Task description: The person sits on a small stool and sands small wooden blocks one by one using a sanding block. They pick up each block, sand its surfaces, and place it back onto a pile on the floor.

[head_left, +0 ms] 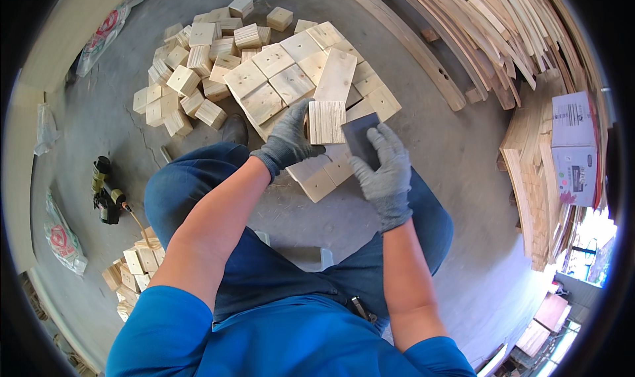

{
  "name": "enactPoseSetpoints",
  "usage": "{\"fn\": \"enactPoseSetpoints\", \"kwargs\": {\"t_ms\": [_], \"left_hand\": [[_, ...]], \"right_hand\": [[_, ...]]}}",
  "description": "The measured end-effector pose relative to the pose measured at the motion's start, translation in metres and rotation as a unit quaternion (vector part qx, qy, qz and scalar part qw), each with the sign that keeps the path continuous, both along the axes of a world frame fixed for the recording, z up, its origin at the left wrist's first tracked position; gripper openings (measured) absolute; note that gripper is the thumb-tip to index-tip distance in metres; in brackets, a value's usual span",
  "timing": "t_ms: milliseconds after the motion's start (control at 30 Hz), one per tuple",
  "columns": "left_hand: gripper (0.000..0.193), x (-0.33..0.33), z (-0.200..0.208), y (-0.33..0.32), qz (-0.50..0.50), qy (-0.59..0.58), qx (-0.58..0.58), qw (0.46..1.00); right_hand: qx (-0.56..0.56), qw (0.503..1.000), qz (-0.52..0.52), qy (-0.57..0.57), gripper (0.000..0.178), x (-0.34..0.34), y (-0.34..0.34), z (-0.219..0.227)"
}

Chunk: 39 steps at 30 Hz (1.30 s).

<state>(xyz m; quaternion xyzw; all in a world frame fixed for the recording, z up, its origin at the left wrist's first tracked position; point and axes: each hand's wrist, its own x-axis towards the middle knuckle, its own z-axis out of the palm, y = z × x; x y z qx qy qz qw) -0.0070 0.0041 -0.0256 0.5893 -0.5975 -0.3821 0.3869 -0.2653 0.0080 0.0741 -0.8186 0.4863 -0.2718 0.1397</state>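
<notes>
My left hand (291,139), in a grey work glove, grips a pale wooden block (327,123) by its left side. The block's layered grain faces me. Behind it runs a long pale wooden face (337,76); I cannot tell whether it belongs to the same block. My right hand (387,168), gloved alike, is closed on a dark flat rectangular pad (361,139), whose left edge is close to the block's right side. Whether they touch is unclear. Below both hands, square wooden blocks (292,84) lie side by side in a flat layer.
Loose wooden blocks (200,58) are heaped at the far left, and more blocks (137,263) lie near left. A dark power tool (104,190) with a hose rests on the floor. Long planks (476,33) and a printed carton (574,149) stand at the right.
</notes>
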Motion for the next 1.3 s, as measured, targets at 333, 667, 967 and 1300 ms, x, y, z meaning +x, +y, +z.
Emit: {"fn": "enactPoseSetpoints", "kwargs": {"t_ms": [333,667,967,1300], "left_hand": [[0.115,0.003,-0.010,0.004,0.027,-0.028,-0.027,0.999],[0.120,0.002,-0.017,-0.001,0.031,-0.027,-0.049,0.998],[0.113,0.002,-0.010,0.004,0.024,-0.014,-0.046,0.999],[0.114,0.000,-0.022,0.003,0.036,-0.041,-0.031,0.998]], "right_hand": [[-0.032,0.993,0.019,0.113,0.063,0.052,0.011,-0.014],[0.016,0.985,-0.030,0.166,0.064,0.102,-0.105,-0.005],[0.002,0.990,-0.012,0.140,0.067,0.064,0.012,-0.004],[-0.050,0.992,-0.004,0.116,0.063,0.064,0.003,-0.013]]}}
